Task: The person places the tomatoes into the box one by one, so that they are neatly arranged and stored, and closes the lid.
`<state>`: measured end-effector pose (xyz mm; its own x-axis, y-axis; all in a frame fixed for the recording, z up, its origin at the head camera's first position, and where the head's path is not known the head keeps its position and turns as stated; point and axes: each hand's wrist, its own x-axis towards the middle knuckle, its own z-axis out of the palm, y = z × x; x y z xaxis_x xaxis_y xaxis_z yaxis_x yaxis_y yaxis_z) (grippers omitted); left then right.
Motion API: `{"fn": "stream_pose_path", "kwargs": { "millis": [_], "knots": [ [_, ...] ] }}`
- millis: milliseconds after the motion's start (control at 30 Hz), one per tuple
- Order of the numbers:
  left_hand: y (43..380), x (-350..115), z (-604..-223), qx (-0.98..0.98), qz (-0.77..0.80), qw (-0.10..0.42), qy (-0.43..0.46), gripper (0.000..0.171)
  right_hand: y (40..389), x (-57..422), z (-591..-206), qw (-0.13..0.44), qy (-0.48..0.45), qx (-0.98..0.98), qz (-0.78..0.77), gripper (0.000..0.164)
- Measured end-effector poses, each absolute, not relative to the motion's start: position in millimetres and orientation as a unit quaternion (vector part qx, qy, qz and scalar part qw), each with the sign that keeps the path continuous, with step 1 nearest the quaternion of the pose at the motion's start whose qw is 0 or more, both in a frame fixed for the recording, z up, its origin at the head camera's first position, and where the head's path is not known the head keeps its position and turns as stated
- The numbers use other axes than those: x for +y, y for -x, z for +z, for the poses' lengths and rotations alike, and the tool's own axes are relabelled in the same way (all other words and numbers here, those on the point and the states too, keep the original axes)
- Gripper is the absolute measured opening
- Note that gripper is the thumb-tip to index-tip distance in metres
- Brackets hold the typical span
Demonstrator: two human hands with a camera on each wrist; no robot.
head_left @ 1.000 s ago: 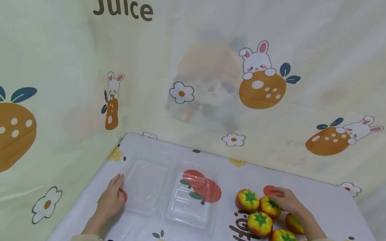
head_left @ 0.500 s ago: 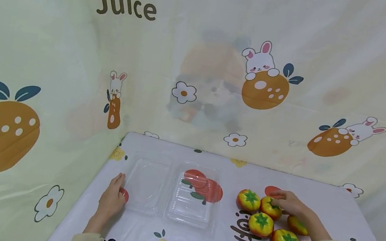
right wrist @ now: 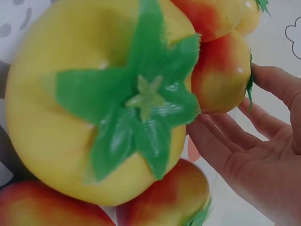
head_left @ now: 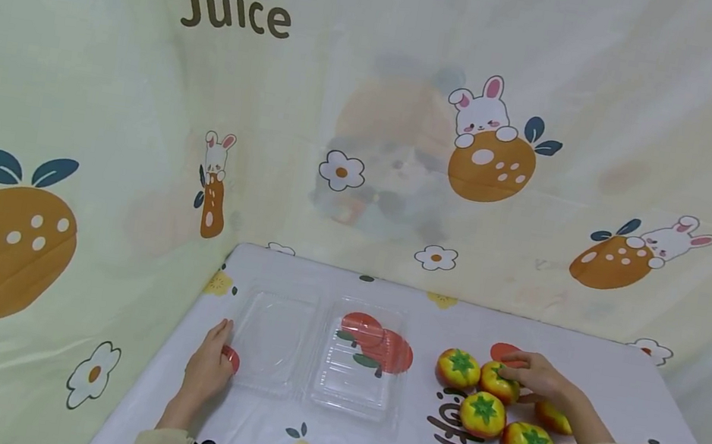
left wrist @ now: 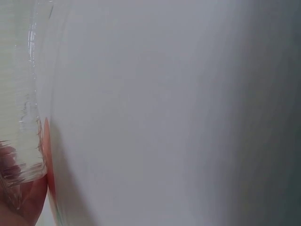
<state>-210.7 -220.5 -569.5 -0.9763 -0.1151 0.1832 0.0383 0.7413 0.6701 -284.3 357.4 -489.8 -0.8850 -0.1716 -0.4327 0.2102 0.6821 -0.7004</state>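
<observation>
My left hand [head_left: 209, 365] rests against the left edge of a clear plastic hinged box [head_left: 272, 340], which lies unfolded on the table. Its fingers point away along that edge; the thumb is hidden in the head view. Through the plastic [left wrist: 19, 94], part of the left hand [left wrist: 26, 202] shows in the left wrist view. On the right, my right hand [head_left: 542, 380] holds a yellow-red toy persimmon [head_left: 497, 385] at the back of a group. In the right wrist view, the thumb touches this persimmon's [right wrist: 221, 75] green leaf and the fingers lie behind it.
Several more toy persimmons [head_left: 482, 416] sit close together around the right hand; one [right wrist: 42, 117] fills much of the right wrist view. The printed tablecloth [head_left: 248, 436] covers the table. Behind it hangs a patterned curtain [head_left: 409, 53].
The head view has shifted slightly, moving the scene a little to the right. Both hands stay nearly in place, and the right hand covers a bit more of a persimmon beneath it.
</observation>
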Motion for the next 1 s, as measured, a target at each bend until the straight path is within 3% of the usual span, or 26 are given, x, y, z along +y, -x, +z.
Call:
{"fn": "stream_pose_path", "kwargs": {
  "millis": [367,633,1000],
  "knots": [
    [208.8,-218.6,-566.8,-0.925,-0.364,0.110,-0.019,0.060,280.2,358.9,-486.8,0.219,0.006,0.880,-0.420,0.065],
    [209.7,-217.7,-567.6,-0.926,-0.359,0.112,-0.021,0.060,290.8,351.6,-470.8,0.137,0.030,0.900,-0.412,0.061],
    [209.7,-220.8,-571.7,-0.926,-0.358,0.120,-0.020,0.061,304.6,302.9,-442.8,0.094,0.043,0.904,-0.414,0.062]
  ]
}}
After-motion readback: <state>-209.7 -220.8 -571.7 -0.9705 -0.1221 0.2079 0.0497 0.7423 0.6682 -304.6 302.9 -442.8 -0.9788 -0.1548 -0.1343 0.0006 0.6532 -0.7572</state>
